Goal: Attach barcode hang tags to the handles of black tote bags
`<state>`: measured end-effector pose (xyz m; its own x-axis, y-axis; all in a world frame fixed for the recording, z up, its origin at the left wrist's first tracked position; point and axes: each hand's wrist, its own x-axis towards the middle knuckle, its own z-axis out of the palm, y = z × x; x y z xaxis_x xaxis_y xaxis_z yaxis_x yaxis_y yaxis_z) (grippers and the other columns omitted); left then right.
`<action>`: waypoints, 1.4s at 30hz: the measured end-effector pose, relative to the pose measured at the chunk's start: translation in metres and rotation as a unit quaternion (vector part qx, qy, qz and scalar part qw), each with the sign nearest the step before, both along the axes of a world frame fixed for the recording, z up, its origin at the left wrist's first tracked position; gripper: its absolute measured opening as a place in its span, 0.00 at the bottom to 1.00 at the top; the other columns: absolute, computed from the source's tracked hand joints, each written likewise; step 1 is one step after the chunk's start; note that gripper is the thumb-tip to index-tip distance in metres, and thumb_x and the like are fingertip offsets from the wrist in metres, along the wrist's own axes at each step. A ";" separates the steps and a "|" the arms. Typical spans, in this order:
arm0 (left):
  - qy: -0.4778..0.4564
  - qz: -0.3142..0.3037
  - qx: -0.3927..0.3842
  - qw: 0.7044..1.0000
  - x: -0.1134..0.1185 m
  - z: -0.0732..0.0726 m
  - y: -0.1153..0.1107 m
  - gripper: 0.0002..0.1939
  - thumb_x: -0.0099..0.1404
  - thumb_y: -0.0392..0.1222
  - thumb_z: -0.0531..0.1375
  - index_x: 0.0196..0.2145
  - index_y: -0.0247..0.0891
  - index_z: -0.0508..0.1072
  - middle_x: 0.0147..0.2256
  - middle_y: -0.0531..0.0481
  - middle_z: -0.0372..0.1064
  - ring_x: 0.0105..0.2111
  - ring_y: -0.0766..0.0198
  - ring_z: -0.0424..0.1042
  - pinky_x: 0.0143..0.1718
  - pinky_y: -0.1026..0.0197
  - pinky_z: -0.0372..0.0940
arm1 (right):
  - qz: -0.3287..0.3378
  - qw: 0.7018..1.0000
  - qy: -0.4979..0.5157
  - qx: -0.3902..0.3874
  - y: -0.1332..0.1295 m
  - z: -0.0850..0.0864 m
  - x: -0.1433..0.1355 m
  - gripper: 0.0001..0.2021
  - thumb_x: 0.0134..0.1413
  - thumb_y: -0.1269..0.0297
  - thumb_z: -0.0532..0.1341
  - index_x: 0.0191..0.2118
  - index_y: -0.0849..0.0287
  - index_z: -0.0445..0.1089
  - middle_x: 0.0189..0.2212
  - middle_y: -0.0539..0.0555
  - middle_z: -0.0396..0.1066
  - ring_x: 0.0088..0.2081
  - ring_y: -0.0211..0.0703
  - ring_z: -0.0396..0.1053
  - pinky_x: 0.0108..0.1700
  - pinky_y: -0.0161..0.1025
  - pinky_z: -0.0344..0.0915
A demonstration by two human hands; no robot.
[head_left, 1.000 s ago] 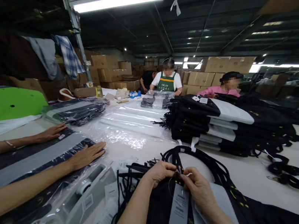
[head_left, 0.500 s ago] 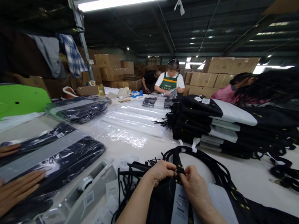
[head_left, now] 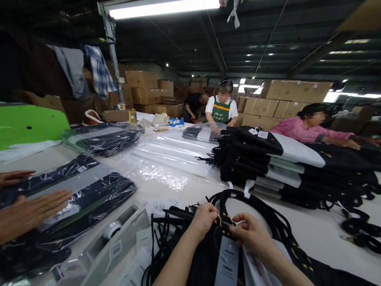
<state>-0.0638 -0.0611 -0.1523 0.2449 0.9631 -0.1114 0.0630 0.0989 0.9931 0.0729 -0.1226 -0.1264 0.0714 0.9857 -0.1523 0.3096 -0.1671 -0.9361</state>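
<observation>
In front of me lies a black bag (head_left: 196, 276) with long straps and gold-coloured studs. My left hand (head_left: 205, 220) is closed in a pinch beside the bag's black strap (head_left: 223, 200); a small gold-coloured bit shows at its fingertips, too small to make out. My right hand (head_left: 256, 236) has its thumb and fingers closed on the lower part of that strap, the other fingers curled. Below the hands hangs a grey tag (head_left: 226, 266) with printed labels, on a thin loop. Under my right wrist is a whitish, partly see-through packet (head_left: 258, 274).
Stacked black bags (head_left: 249, 153) with white sheets stand to the right, near black loops (head_left: 366, 231). A clear plastic holder (head_left: 97, 262) stands left. Another person's hand (head_left: 29, 215) rests on a plastic-wrapped bag (head_left: 111, 186). Other people work across the table.
My hands have moved slightly apart at the strap, and my right fingers have loosened outward. The whitish packet now shows under my right wrist. The co-worker's hands at left have shifted over the wrapped bag.
</observation>
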 end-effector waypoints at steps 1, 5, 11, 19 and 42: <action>-0.004 0.022 0.002 1.000 -0.001 0.001 0.000 0.11 0.61 0.36 0.56 0.21 0.34 0.64 0.18 0.59 0.61 0.19 0.71 0.60 0.27 0.65 0.59 | 0.008 1.000 0.016 -0.003 -0.001 0.003 0.000 0.14 0.33 0.58 0.60 0.29 0.57 0.59 0.14 0.42 0.61 0.16 0.35 0.59 0.22 0.33 0.55; -0.036 0.070 0.001 0.997 -0.009 0.007 -0.003 0.09 0.57 0.28 0.51 0.22 0.35 0.63 0.17 0.59 0.63 0.16 0.73 0.60 0.24 0.67 0.56 | 0.018 0.999 0.043 0.001 0.002 0.005 -0.004 0.13 0.32 0.59 0.61 0.27 0.58 0.61 0.14 0.43 0.61 0.17 0.34 0.59 0.23 0.33 0.55; -0.096 0.094 0.006 0.991 -0.018 0.018 -0.011 0.05 0.53 0.31 0.49 0.24 0.36 0.61 0.18 0.56 0.67 0.14 0.74 0.59 0.19 0.69 0.51 | 0.004 0.999 -0.014 0.051 0.021 -0.006 -0.014 0.06 0.37 0.62 0.58 0.25 0.58 0.67 0.13 0.44 0.61 0.17 0.35 0.58 0.21 0.33 0.52; -0.143 0.090 0.017 0.985 -0.018 0.020 -0.014 0.01 0.51 0.35 0.51 0.23 0.37 0.62 0.17 0.56 0.66 0.13 0.74 0.58 0.18 0.69 0.50 | 0.051 0.989 -0.097 0.094 0.035 -0.007 -0.027 0.08 0.40 0.62 0.57 0.22 0.58 0.71 0.15 0.46 0.63 0.19 0.35 0.58 0.23 0.33 0.52; -0.198 -0.057 -0.094 0.974 -0.031 0.028 -0.024 0.10 0.35 0.33 0.60 0.21 0.32 0.67 0.15 0.56 0.63 0.10 0.78 0.52 0.13 0.70 0.40 | 0.003 0.994 0.112 -0.017 0.011 0.002 -0.020 0.13 0.34 0.54 0.62 0.25 0.59 0.65 0.15 0.45 0.63 0.17 0.32 0.57 0.19 0.31 0.48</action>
